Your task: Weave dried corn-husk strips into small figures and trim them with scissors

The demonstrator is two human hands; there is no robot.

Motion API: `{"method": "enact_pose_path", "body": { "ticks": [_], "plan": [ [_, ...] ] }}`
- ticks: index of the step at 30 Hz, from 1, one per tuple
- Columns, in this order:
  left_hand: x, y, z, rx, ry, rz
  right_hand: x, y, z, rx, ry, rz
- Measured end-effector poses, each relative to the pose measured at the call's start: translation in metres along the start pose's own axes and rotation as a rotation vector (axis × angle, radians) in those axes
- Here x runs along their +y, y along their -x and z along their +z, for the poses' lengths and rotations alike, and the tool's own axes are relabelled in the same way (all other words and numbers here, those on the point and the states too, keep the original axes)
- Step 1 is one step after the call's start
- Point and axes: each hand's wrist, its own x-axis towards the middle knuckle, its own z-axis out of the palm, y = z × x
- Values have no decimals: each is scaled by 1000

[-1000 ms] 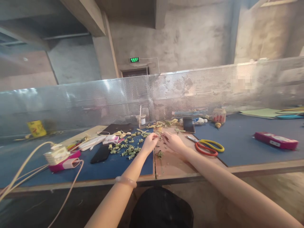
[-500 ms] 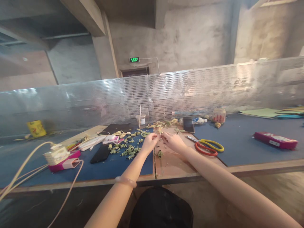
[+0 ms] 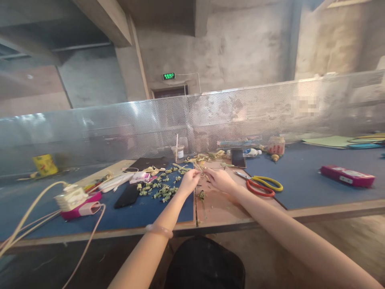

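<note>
My left hand (image 3: pixel 190 180), with a band round its wrist, pinches with thumb and forefinger over the middle of the worktable. Close on its right, my right hand (image 3: pixel 221 180) has its fingers pressed together too. What lies between the fingertips is too small to make out. Pale dried plant strips (image 3: pixel 207 156) are strewn just beyond both hands. Small crumpled green pieces (image 3: pixel 165 192) of what looks like dried plant lie left of my left hand. A single green piece (image 3: pixel 201 195) rests on the brown board (image 3: pixel 224 208) below the hands.
Scissors (image 3: pixel 261 184) with red and yellow handles lie on the right. A black phone (image 3: pixel 126 195) and a power strip (image 3: pixel 75 202) with cables are on the left. Behind stand a drink cup (image 3: pixel 178 152), a jar (image 3: pixel 276 145) and a perforated metal screen (image 3: pixel 210 116). A magenta box (image 3: pixel 347 176) sits far right.
Both hands stay close together in almost the same place. The fingers of my right hand have shifted slightly; the view has moved a little.
</note>
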Motion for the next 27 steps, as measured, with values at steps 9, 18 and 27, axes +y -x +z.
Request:
{"method": "enact_pose_path", "body": {
  "ticks": [9, 18, 27],
  "plan": [
    [-6, -2, 0, -11, 13, -1, 8, -7, 8, 103, -331, -14],
    [-4, -1, 1, 0, -1, 16, 11, -9, 4, 86, -424, -43],
    [2, -2, -1, 29, 13, 1, 7, -7, 0, 100, -477, -14]
  ]
}}
